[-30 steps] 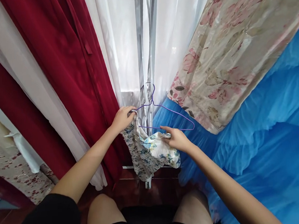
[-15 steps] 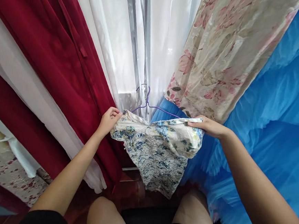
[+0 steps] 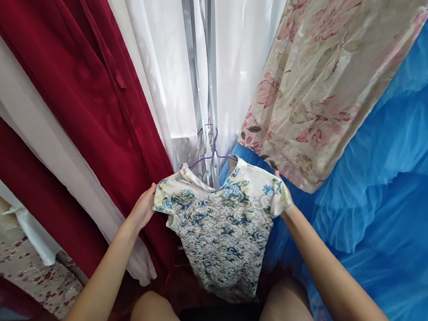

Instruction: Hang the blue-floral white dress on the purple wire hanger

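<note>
A short-sleeved floral blouse (image 3: pixel 223 229), white with blue, yellow and grey print, hangs spread out in front of me on a purple wire hanger (image 3: pixel 215 154). My left hand (image 3: pixel 143 206) holds the edge of the sleeve on the left, with the fingers partly behind the cloth. At the opposite sleeve, my right hand (image 3: pixel 286 211) grips from the side; its thumb shows at the outer edge and the other fingers are hidden behind the fabric. The hanger's hook reaches up to a grey metal stand (image 3: pixel 194 73).
Dark red cloth (image 3: pixel 93 91) and white drapes (image 3: pixel 165 60) hang at the left and behind. To the right are a beige garment with pink flowers (image 3: pixel 326 82) and a ruffled blue tulle dress (image 3: pixel 396 215). My knees (image 3: pixel 155 316) are below, over a dark reddish floor.
The blouse's shoulders now sit over the hanger ends, and its front hangs flatter and wider. My hands have shifted down from the top edge to the sleeve sides; the right one moved slightly inward.
</note>
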Action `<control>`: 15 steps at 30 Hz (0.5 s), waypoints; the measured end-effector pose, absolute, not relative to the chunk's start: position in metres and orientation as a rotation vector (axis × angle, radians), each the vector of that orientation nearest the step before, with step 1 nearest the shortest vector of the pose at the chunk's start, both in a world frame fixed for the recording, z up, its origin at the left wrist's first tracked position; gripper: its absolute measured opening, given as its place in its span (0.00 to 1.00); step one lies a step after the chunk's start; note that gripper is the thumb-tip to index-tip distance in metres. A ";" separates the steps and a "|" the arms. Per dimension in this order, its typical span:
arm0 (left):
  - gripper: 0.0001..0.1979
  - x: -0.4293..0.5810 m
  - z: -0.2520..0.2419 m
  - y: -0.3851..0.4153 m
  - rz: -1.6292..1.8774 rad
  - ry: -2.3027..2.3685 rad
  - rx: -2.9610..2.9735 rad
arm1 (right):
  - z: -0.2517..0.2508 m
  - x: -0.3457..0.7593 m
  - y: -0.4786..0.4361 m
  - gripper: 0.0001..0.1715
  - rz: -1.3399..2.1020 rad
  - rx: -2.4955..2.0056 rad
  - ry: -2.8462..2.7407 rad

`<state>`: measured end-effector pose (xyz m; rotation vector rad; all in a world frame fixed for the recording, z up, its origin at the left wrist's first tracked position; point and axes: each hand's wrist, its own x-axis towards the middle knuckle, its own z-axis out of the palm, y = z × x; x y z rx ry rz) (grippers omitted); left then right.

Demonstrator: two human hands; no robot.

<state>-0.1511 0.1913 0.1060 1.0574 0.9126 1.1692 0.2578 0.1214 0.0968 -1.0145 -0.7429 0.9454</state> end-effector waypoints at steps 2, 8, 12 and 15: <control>0.26 -0.153 0.098 0.175 1.315 0.973 1.048 | 0.093 0.264 0.112 0.35 1.006 -0.964 -0.717; 0.25 -0.131 0.148 0.156 1.626 0.924 1.076 | 0.117 0.252 0.099 0.24 0.940 -0.860 -0.511; 0.30 -0.108 0.187 0.158 1.692 0.930 1.519 | 0.126 0.237 0.085 0.22 0.771 -0.792 -0.300; 0.39 -0.092 0.181 0.161 1.713 1.209 2.134 | 0.102 0.226 0.045 0.28 0.673 -0.824 -0.341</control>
